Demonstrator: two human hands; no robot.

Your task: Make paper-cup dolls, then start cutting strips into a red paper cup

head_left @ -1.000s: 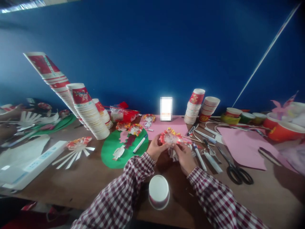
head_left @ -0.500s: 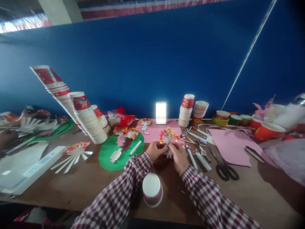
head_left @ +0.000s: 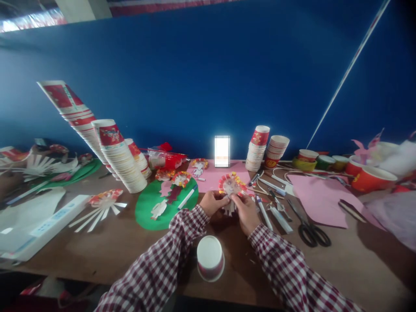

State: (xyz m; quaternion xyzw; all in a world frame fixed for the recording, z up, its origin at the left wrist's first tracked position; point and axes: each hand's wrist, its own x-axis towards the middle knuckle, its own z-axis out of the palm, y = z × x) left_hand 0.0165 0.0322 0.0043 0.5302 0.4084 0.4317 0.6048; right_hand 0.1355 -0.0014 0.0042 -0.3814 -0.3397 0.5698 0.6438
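Observation:
A paper figure (head_left: 231, 185) with a red and yellow fringed ring round its head is held up between both hands. My left hand (head_left: 212, 203) pinches its left side, and my right hand (head_left: 246, 211) pinches it from the right; the thumbs nearly meet at its middle. Pale paper legs hang below the fingers. Just in front of my body an upside-down paper cup (head_left: 209, 255) stands on the brown table (head_left: 136, 264). Left of my hands, a green paper disc (head_left: 146, 216) carries paper cutouts (head_left: 159, 209) and a white marker (head_left: 187, 197).
Tall cup stacks (head_left: 120, 158) lean at the left, and shorter stacks (head_left: 258, 149) stand behind my right hand. Black scissors (head_left: 310, 232), pens (head_left: 264, 213) and pink paper (head_left: 321, 201) lie to the right. A person's hand (head_left: 9, 182) shows at the far left edge.
The view has shifted slightly, so most table items appear a little displaced. Both hands still hold the paper figure, whose face shows somewhat more clearly between the thumbs.

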